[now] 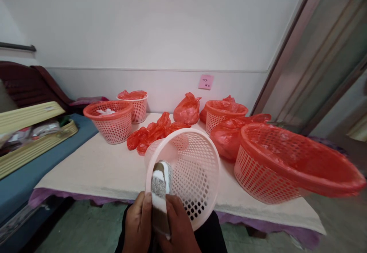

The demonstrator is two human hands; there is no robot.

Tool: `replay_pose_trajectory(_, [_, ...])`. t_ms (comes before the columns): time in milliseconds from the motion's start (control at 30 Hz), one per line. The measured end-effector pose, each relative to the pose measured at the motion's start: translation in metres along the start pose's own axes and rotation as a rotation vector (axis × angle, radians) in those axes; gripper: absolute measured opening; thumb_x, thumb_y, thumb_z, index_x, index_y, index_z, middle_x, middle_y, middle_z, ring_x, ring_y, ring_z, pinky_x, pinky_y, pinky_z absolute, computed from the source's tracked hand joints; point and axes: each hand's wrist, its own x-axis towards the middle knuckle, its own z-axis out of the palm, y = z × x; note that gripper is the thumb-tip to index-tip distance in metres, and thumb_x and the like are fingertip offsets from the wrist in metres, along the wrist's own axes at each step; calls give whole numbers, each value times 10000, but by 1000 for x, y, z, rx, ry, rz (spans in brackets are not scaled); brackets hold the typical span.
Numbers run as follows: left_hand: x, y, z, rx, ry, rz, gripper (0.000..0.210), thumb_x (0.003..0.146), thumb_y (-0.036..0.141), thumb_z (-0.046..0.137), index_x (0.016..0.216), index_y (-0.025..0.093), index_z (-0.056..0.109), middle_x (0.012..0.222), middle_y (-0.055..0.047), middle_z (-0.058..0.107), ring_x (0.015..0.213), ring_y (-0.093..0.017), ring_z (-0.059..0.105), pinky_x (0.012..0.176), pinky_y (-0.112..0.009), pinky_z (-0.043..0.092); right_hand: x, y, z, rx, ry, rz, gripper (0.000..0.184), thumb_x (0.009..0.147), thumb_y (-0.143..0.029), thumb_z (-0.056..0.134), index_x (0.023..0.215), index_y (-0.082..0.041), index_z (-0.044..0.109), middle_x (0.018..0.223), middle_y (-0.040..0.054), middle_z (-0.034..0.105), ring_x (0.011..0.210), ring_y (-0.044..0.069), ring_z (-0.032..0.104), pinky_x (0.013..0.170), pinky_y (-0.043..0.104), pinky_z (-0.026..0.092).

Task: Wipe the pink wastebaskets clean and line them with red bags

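A folded, fuzzy striped cloth [159, 186] in brown, white and grey is pinched between my two hands; its exact kind is unclear. My left hand [137, 222] closes on its left side, close to the basket's rim. From the right, my right hand [179, 222] grips the cloth with thumb and fingers. Just behind it, a pale pink plastic basket [212, 161] with round holes is tipped so its mouth faces me. The cloth's upper end overlaps the basket opening. Dark clothing on my legs shows below.
Red plastic bags [153, 132] lie on the cream table cover [94, 168]. A red-rimmed basket [109, 126] and a white basket [139, 109] stand left; a large red-lined basket [263, 168] stands right. A pink note [205, 82] is on the wall, and a yellow box [31, 146] sits left.
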Motion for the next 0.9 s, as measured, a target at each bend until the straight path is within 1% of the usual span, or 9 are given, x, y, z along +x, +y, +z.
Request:
replay_pose_trajectory(100, [7,4,-7,21,40,35,374,897,501,448,658,214,478,584,54,459,553,-122,441,512,-216,391,-6,7,-1,-37,-118,-24,545,798,-181,538,1329,-230,423,1191,99,544,1076,226,540,901,352,483])
replay_pose_trajectory(267, [15,13,-13,-3,109,71,359,885,461,495,628,219,428,567,69,369,530,-108,376,494,-208,350,-22,40,-4,-597,-311,-2,159,812,-238,639,970,-223,649,941,92,651,881,273,625,689,358,532])
replay_pose_trajectory(333, [16,17,-14,6,98,95,347,884,438,501,627,216,428,577,65,380,550,-111,388,516,-211,352,-20,55,-11,-795,-335,33,89,801,-189,651,884,-213,669,877,90,663,842,288,641,651,368,532])
replay_pose_trajectory(400, [16,21,-14,23,83,113,348,888,423,499,621,215,419,580,65,369,552,-109,381,522,-212,340,-12,65,-21,-907,-338,140,98,813,-128,612,841,-196,676,874,101,667,851,300,646,628,361,526])
replay_pose_trajectory(467, [15,25,-14,38,54,120,351,891,423,498,621,214,414,583,67,351,547,-104,367,518,-210,327,-5,66,-27,-890,-318,251,166,830,-90,554,870,-194,676,930,113,665,896,303,638,644,357,520])
replay_pose_trajectory(533, [14,27,-14,48,27,125,352,890,430,502,628,213,414,582,71,337,541,-100,357,512,-207,318,-1,58,-24,-741,-271,304,212,833,-73,524,910,-210,666,973,97,657,906,271,628,688,344,513])
replay_pose_trajectory(667, [16,29,-14,66,-29,117,344,886,430,508,634,216,414,586,70,346,542,-103,362,514,-209,327,-3,40,7,-459,-248,205,179,858,-178,548,997,-257,630,983,52,636,872,220,606,695,303,493])
replay_pose_trajectory(767, [17,30,-15,105,-49,134,343,884,421,512,629,218,403,593,68,345,546,-104,363,520,-213,325,1,49,24,-571,-328,135,184,888,-228,525,1033,-253,635,995,61,644,895,251,601,734,360,494])
replay_pose_trajectory(900, [14,30,-15,171,-60,172,358,896,404,491,617,222,362,577,72,322,531,-100,356,515,-212,317,25,89,10,-766,-388,246,211,870,-130,489,901,-158,696,969,135,674,954,317,600,754,424,484])
